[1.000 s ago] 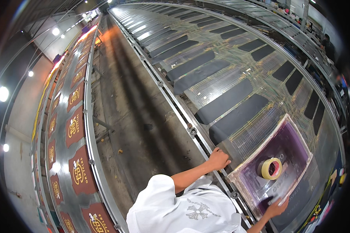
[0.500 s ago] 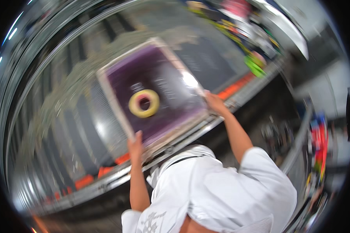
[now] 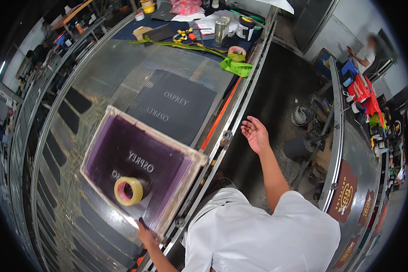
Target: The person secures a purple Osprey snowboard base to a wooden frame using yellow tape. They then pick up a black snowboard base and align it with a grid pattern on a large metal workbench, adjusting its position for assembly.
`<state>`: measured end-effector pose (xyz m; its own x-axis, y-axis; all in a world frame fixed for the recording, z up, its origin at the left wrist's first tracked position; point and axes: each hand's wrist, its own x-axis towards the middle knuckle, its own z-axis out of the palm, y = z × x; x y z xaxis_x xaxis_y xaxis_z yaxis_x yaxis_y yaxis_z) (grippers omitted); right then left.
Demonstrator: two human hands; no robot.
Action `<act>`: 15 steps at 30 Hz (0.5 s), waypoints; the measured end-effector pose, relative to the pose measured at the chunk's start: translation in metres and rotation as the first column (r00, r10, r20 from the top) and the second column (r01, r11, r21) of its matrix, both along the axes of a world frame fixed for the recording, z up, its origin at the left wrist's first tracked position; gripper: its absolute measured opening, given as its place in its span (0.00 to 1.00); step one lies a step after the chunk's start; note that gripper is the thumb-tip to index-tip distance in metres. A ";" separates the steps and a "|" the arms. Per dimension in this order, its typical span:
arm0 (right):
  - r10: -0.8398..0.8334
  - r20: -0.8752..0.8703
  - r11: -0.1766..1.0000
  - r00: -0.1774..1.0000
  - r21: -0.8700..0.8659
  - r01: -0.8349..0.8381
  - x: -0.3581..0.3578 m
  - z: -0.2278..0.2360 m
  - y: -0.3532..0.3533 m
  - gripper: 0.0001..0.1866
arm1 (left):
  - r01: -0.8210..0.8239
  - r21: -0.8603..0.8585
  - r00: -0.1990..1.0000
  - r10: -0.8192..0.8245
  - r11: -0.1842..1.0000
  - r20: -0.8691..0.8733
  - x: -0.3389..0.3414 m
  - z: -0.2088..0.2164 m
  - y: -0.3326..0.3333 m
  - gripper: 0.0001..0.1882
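Head cam: I see a wooden-framed printing screen [image 3: 105, 136] with purple mesh lying flat on the long metal print table [image 3: 122, 68], close to the table's near rail [image 3: 240, 113]. Frame acts as a shallow tray; inside it sits one roll of yellow tape [image 3: 128, 191], lying flat, hole up, toward the corner nearest me. Screen's long axis looks to run diagonally, from the lower-left of view up toward the right; one corner points at the rail, and the mirrored lettering on the mesh reads upside down from my side. Just beyond the screen lies a black fabric panel [image 3: 179, 106] with light print, touching or slightly under the frame's far edge, can't tell which. My left hand [image 3: 146, 235] is on the frame's near corner, fingers curled over the wood, gripping it. My right hand [image 3: 255, 133] is off the table, over the dark aisle floor, palm up, fingers spread and loose, holding nothing. Far end of the table carries clutter: a metal can [image 3: 221, 31], a green rag [image 3: 235, 67], a second tape roll [image 3: 236, 51]. Another person [image 3: 366, 52] stands well apart at upper right.
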<state>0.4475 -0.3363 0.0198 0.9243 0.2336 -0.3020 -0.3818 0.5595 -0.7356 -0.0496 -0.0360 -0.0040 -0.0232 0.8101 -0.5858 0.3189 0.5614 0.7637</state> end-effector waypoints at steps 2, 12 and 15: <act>-0.046 0.060 0.999 0.997 -0.013 0.047 0.034 -0.012 0.001 0.12 | 0.038 0.110 0.988 -0.054 0.993 0.146 -0.009 0.006 0.007 0.22; 0.433 -0.347 0.868 0.832 0.409 -0.282 0.109 -0.157 0.038 0.35 | 0.061 0.132 0.997 -0.067 0.989 0.041 0.018 0.040 -0.035 0.36; 0.481 -0.197 0.792 0.854 0.516 -0.326 0.106 -0.146 0.084 0.39 | -0.114 0.180 0.993 0.105 0.977 0.059 0.063 0.080 -0.056 0.35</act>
<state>0.5538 -0.2524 -0.1261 0.5915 0.7430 -0.3132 -0.8061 0.5367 -0.2492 0.0139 -0.0921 0.0761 -0.0928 0.8977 -0.4308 0.2233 0.4404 0.8696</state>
